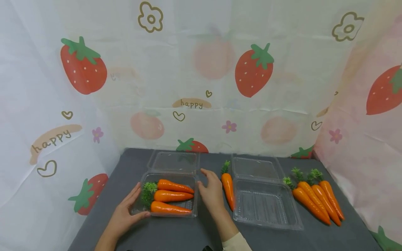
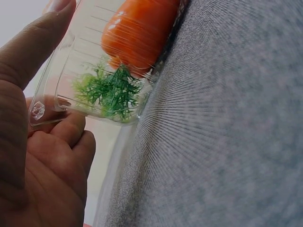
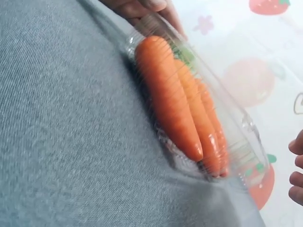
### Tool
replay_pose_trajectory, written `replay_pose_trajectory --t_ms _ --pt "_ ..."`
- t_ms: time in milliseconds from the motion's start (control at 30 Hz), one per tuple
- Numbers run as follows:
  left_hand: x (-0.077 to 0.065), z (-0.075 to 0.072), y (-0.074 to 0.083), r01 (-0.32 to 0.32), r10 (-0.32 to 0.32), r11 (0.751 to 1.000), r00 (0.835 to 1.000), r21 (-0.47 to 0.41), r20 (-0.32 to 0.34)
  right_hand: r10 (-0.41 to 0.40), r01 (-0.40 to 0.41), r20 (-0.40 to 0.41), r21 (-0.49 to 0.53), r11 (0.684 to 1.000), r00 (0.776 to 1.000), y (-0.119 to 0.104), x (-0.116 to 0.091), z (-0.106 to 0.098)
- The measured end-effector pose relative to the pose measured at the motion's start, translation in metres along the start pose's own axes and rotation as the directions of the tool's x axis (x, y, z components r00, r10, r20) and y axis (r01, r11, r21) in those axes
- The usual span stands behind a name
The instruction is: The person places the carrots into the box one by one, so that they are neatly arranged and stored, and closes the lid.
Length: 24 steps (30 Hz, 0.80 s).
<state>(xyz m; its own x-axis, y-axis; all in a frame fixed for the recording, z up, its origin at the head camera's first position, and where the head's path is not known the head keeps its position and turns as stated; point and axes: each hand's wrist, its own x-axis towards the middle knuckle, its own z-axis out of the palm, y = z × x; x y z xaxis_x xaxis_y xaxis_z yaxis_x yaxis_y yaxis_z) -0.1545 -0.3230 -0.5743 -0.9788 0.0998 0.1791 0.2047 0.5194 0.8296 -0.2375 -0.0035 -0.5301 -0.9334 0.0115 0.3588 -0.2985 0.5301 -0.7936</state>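
A hinged clear plastic box (image 1: 173,214) stands on the left with its lid (image 1: 176,162) folded back. Three orange toy carrots (image 1: 172,196) lie side by side in it, green tops to the left. My left hand (image 1: 125,212) grips the box's near left corner, thumb along the front wall and fingers around the left side; the left wrist view shows the thumb (image 2: 35,42) and curled fingers (image 2: 71,142) on either side of that corner. My right hand (image 1: 211,191) is beside the box's right side, its fingers (image 3: 297,165) loosely bent, apart from the box and holding nothing.
Right of my right hand, a single carrot (image 1: 228,190) lies against a second open clear box (image 1: 267,223) with no carrots in it. Several more carrots (image 1: 318,198) lie at the right. A strawberry-print curtain (image 1: 201,69) encloses the grey tabletop (image 1: 169,235).
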Motion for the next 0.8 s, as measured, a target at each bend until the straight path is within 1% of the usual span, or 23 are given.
replay_pose_trajectory --t_ms 133,200,400,567,700,800 --pt "-0.001 0.000 0.002 0.013 -0.012 1.000 1.000 0.022 -0.005 -0.004 0.004 -0.047 -0.005 1.000 0.999 0.003 -0.002 -0.001" --pt "-0.001 0.000 0.002 0.015 -0.015 0.999 1.000 0.029 -0.006 0.010 -0.010 -0.063 0.005 1.000 0.998 0.004 -0.004 -0.002" --pt "-0.001 0.000 0.002 0.013 -0.013 0.999 1.000 0.052 -0.014 0.045 -0.043 -0.071 0.021 0.999 0.996 0.012 -0.004 -0.005" --pt "-0.002 0.000 0.003 0.017 -0.015 0.997 1.000 0.075 -0.018 0.056 -0.054 -0.109 0.019 0.998 0.993 0.016 -0.004 -0.008" --pt "-0.002 -0.001 0.004 0.021 -0.021 0.997 1.000 0.068 -0.011 0.086 -0.087 -0.140 0.001 0.996 0.986 0.018 -0.003 -0.009" --pt "-0.002 -0.001 0.005 0.024 -0.024 0.999 1.000 0.044 -0.004 0.115 -0.119 -0.159 -0.017 0.993 0.981 0.020 -0.002 -0.008"
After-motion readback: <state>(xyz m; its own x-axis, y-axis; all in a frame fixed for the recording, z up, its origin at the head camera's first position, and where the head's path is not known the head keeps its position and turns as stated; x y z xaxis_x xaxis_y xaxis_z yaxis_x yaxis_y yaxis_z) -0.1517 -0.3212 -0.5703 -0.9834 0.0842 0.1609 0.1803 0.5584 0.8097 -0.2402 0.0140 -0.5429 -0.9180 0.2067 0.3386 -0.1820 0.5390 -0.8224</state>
